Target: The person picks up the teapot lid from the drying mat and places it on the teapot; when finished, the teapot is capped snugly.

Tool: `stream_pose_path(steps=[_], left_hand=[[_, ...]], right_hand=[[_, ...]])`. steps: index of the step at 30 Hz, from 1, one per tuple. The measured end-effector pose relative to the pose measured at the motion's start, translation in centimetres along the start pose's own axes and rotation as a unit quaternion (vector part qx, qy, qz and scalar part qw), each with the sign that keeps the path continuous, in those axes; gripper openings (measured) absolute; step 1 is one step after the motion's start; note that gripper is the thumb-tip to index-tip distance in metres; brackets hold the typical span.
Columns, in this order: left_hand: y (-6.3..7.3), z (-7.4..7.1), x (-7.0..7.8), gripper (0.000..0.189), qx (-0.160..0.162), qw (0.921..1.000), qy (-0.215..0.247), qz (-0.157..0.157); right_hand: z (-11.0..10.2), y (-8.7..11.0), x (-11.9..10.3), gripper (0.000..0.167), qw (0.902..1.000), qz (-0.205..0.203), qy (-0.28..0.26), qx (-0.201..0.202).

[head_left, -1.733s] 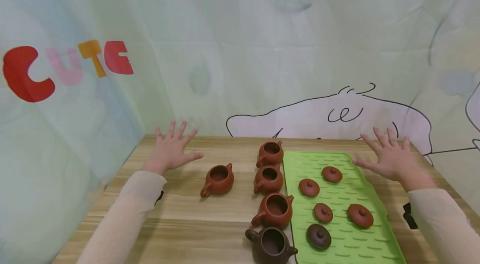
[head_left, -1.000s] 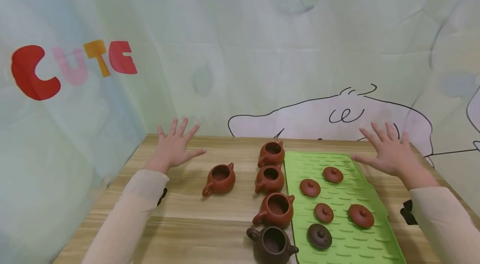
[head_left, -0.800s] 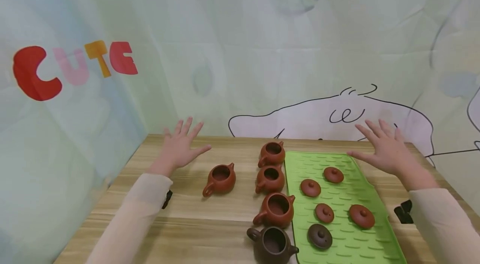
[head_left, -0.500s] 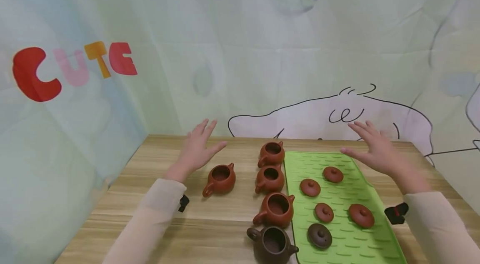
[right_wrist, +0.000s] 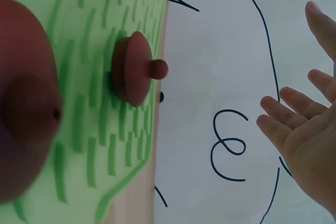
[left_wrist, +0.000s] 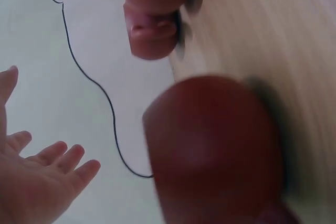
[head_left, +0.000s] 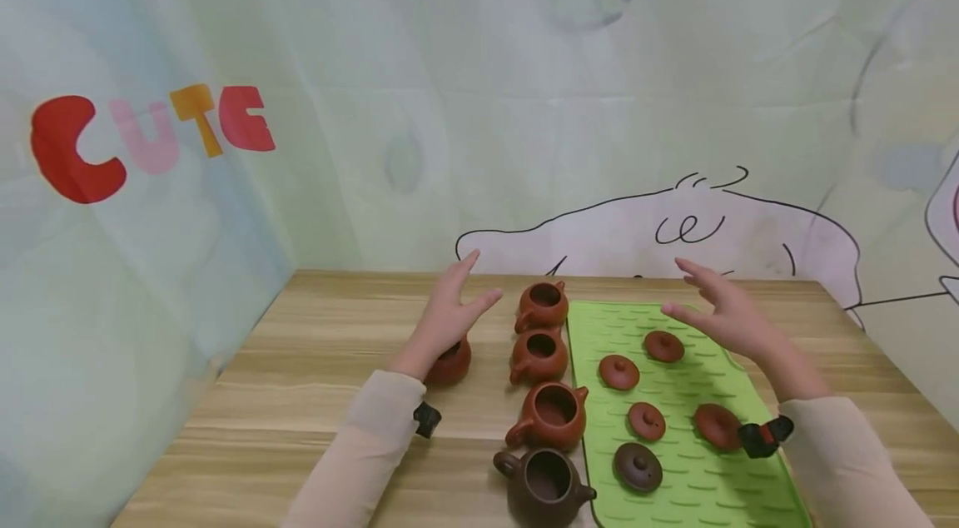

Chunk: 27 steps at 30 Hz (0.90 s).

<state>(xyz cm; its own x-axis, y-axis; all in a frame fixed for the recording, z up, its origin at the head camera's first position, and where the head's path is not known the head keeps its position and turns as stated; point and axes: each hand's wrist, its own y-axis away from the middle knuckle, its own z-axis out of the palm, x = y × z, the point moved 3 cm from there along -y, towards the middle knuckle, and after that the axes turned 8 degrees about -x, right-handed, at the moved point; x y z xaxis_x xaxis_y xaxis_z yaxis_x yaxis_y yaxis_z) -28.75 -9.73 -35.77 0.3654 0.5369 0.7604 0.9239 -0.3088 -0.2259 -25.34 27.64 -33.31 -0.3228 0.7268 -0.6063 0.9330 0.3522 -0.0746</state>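
Observation:
Empty and with fingers extended, my left hand (head_left: pixel 444 320) hovers over a lone lidless red-clay teapot (head_left: pixel 451 366), partly hiding it from the head view. In the left wrist view that teapot (left_wrist: pixel 210 145) looms large, apart from the fingers. My right hand (head_left: pixel 730 320), also holding nothing, is raised above the far right part of a green mat (head_left: pixel 719 503). Several teapot lids lie on this mat, including a red one (head_left: pixel 663 346) near that hand and a dark brown one (head_left: pixel 638 467) toward the front.
Along the mat's left edge runs a column of lidless teapots: red ones (head_left: pixel 543 307) behind and a dark brown one (head_left: pixel 549 490) in front. Behind the wooden table (head_left: pixel 300 395) hangs a printed cloth (head_left: pixel 375 136).
Both hands have moved inward, the left one rightward over the lone teapot and the right one leftward over the mat. Their spread fingers have drawn closer together. Teapots and lids stay put.

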Motion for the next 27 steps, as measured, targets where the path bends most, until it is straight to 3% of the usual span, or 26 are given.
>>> stream_pose_path(steps=[6, 12, 18, 27], left_hand=[[-0.5, 2.1, 0.0, 0.071, 0.003, 0.9989, 0.046, -0.002], [-0.6, 3.4, -0.2, 0.065, 0.002, 0.9966, 0.082, -0.011], [-1.0, 5.1, -1.1, 0.059, 0.003, 0.9931, 0.106, -0.05], [-1.5, 6.4, -1.7, 0.057, -0.034, 0.9861, 0.122, -0.107]], right_hand=[[1.4, -0.3, 0.6, 0.078, 0.9993, -0.007, -0.038, -0.004], [2.4, -0.6, 1.4, 0.072, 0.999, -0.007, -0.042, -0.009], [2.9, -0.7, 2.4, 0.071, 0.999, 0.011, -0.034, -0.028], [3.4, -0.5, 3.9, 0.071, 0.9971, 0.029, -0.046, -0.054]])
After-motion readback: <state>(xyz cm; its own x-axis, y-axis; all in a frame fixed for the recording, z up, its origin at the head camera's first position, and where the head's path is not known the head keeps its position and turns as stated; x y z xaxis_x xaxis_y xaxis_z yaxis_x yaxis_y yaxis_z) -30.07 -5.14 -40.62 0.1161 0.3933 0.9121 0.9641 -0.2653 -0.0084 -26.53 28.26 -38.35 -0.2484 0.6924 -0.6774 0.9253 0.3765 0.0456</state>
